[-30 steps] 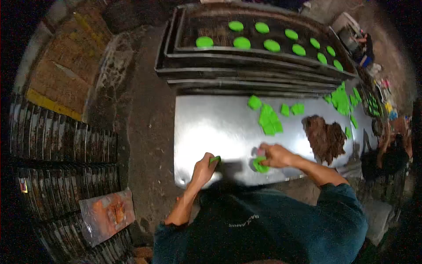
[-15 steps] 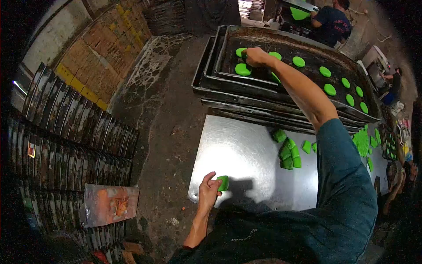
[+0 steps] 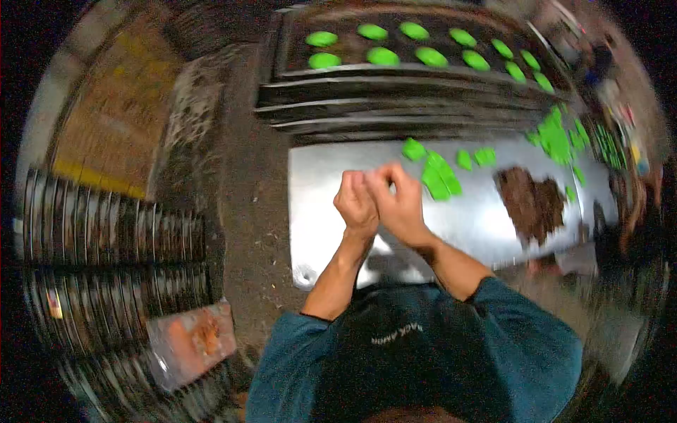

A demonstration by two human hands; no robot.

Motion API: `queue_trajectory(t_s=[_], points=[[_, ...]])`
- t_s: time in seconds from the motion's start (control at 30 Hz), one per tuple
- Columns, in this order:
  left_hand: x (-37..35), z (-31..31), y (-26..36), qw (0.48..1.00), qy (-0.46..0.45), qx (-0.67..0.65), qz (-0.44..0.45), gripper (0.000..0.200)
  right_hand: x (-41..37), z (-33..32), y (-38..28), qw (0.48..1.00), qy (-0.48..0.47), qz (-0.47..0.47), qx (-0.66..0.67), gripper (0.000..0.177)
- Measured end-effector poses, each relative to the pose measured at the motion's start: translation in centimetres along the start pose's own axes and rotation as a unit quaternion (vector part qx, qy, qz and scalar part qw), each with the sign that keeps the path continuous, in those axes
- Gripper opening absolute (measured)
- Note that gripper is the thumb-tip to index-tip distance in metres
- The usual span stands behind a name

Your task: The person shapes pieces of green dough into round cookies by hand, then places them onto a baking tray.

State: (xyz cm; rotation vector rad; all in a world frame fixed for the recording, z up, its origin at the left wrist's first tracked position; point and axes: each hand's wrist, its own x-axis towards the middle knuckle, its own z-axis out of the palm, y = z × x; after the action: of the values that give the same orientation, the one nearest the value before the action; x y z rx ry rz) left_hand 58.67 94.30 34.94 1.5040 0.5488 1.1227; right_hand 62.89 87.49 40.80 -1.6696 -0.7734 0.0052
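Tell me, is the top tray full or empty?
Neither: the top tray holds two rows of green discs, with dark gaps between.

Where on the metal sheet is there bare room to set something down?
The metal sheet is bare at its left end, out to the left hand and right hand. A narrow strip lies between the green pieces and the brown pile. Its right end is crowded.

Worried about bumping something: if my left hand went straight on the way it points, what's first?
Likely the stack of trays, past bare metal sheet; your left hand is blurred, so depth is unclear.
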Motion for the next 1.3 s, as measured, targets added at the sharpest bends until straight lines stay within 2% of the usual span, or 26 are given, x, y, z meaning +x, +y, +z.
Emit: queue_trajectory(t_s=[0.03, 0.07, 0.1, 0.13, 0.17, 0.23, 0.27, 0.33, 0.37, 0.43, 0.5, 0.53, 0.57, 0.63, 0.67, 0.7, 0.77, 0.9, 0.97, 1.0, 1.03, 1.07, 1.1, 1.17, 1.23, 1.3], points=[[-1.4, 1.3, 0.4, 0.998, -0.048, 0.042, 0.023, 0.027, 0.0, -1.6, 0.7, 0.995, 0.003, 0.102, -0.008, 0.024], [-2.8, 2.2, 2.2, 0.997, -0.073, -0.002, 0.000, 0.026, 0.0, -3.1, 1.5, 0.999, 0.034, -0.002, -0.001, 0.032], [-3.9, 3.1, 2.6, 0.985, -0.098, -0.114, -0.083, 0.025, -0.4, -4.4, 2.3, 0.991, 0.052, 0.101, 0.074, 0.039], [-4.7, 3.4, 2.6, 0.975, -0.123, -0.139, -0.122, 0.026, -1.2, -6.0, 2.5, 0.983, 0.051, 0.172, 0.039, 0.043], [-5.4, 4.0, 2.5, 0.966, -0.132, -0.139, -0.173, 0.025, -2.0, -7.2, 4.6, 0.984, 0.062, 0.168, 0.013, 0.034], [-6.3, 4.5, -0.5, 0.922, -0.167, -0.243, -0.253, 0.020, -4.0, -9.6, 5.2, 0.983, 0.043, 0.033, -0.176, 0.031], [-6.7, 4.5, -2.1, 0.917, -0.178, -0.246, -0.258, 0.020, -4.9, -10.8, 8.0, 0.909, -0.002, -0.183, -0.374, 0.015], [-7.6, 4.7, -4.4, 0.809, -0.253, -0.316, -0.425, 0.024, -7.7, -10.8, 9.8, 0.916, -0.086, -0.164, -0.357, 0.026], [-7.8, 5.7, -4.7, 0.793, -0.261, -0.286, -0.471, 0.032, -9.0, -10.6, 10.5, 0.926, -0.112, -0.125, -0.337, 0.028], [-8.2, 5.7, -7.5, 0.814, -0.338, -0.151, -0.448, 0.028, -8.8, -13.5, 12.3, 0.922, -0.152, -0.187, -0.304, 0.025], [-8.1, 6.2, -6.9, 0.827, -0.352, -0.099, -0.427, 0.026, -5.7, -18.7, 16.6, 0.918, -0.143, 0.093, -0.359, 0.021], [-8.0, 6.2, -6.5, 0.838, -0.366, -0.041, -0.402, 0.025, -2.9, -22.4, 17.0, 0.899, -0.085, 0.074, -0.423, 0.021], [-7.9, 6.3, -6.2, 0.839, -0.364, -0.040, -0.403, 0.025, -0.5, -26.6, 20.0, 0.826, -0.102, 0.151, -0.533, 0.019], [-7.7, 6.7, -5.5, 0.900, -0.399, 0.097, -0.146, 0.025, 2.7, -31.8, 22.0, 0.779, -0.047, 0.154, -0.606, 0.029], [-7.8, 6.9, -5.4, 0.912, -0.380, 0.114, -0.103, 0.025, 3.4, -34.2, 24.5, 0.757, -0.106, 0.146, -0.628, 0.033], [-7.6, 7.5, -4.8, 0.913, -0.377, 0.119, -0.103, 0.025, 4.0, -35.5, 26.0, 0.733, -0.167, 0.163, -0.638, 0.029], [-7.2, 8.3, -3.5, 0.876, -0.338, 0.082, -0.333, 0.024, 4.6, -36.3, 28.5, 0.728, -0.215, 0.129, -0.639, 0.025], [-7.6, 10.7, -3.5, 0.864, -0.198, -0.141, -0.441, 0.030, 5.2, -38.1, 28.8, 0.764, -0.242, 0.100, -0.590, 0.022], [-7.9, 11.7, -3.8, 0.858, -0.187, -0.152, -0.454, 0.030, 5.8, -38.7, 25.7, 0.861, -0.137, 0.182, -0.455, 0.021], [-7.9, 12.2, -4.0, 0.850, -0.182, -0.166, -0.465, 0.030, 6.0, -38.2, 24.3, 0.863, -0.150, 0.175, -0.450, 0.021], [-8.1, 12.4, -4.5, 0.850, -0.200, -0.147, -0.465, 0.029, 5.7, -37.3, 22.8, 0.939, -0.067, 0.249, -0.227, 0.021], [-8.5, 12.8, -4.9, 0.847, -0.192, -0.159, -0.468, 0.028, 5.0, -35.8, 21.4, 0.947, 0.016, 0.320, 0.016, 0.023], [-8.9, 13.5, -5.2, 0.846, -0.186, -0.171, -0.469, 0.027, 4.4, -34.3, 19.9, 0.932, -0.010, 0.352, 0.085, 0.029], [-9.1, 14.4, -4.6, 0.856, -0.178, -0.175, -0.453, 0.026, 3.4, -30.3, 14.3, 0.936, -0.100, 0.325, 0.094, 0.028], [-8.7, 14.9, -3.3, 0.853, -0.183, -0.219, -0.437, 0.027, 0.8, -25.9, 15.1, 0.929, -0.118, 0.299, 0.185, 0.022], [-8.7, 14.0, -3.7, 0.845, -0.201, -0.234, -0.436, 0.028, -1.0, -21.5, 14.5, 0.979, -0.185, 0.082, -0.035, 0.024]])
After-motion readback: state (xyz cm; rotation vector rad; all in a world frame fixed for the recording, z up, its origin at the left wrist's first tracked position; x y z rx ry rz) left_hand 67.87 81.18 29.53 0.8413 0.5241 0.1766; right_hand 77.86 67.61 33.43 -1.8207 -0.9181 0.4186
